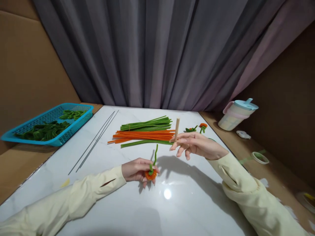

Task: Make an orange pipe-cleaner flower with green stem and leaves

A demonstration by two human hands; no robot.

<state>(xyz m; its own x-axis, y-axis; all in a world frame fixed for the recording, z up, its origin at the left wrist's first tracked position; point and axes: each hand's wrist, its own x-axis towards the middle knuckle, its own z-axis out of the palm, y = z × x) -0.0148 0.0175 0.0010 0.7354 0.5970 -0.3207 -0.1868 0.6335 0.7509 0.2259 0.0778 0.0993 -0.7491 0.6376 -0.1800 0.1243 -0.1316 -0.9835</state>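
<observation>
My left hand (136, 169) pinches a small orange pipe-cleaner coil (151, 174) with a green pipe-cleaner stem (155, 155) rising from it, low over the white table (172, 203). My right hand (195, 144) holds a short wooden stick (176, 128) upright between thumb and fingers, just right of the stem. Beyond both hands lies a pile of orange pipe cleaners (145, 135) with green pipe cleaners (147, 124) above and below it. Two finished little orange flowers (199, 127) lie behind my right hand.
A blue mesh tray (81, 121) with green coiled pieces (44, 130) sits at the left edge. Thin metal wires (94, 141) lie diagonally on the table. A lidded cup (236, 114) and a tape roll (260, 157) stand on the brown surface at right. A grey curtain hangs behind.
</observation>
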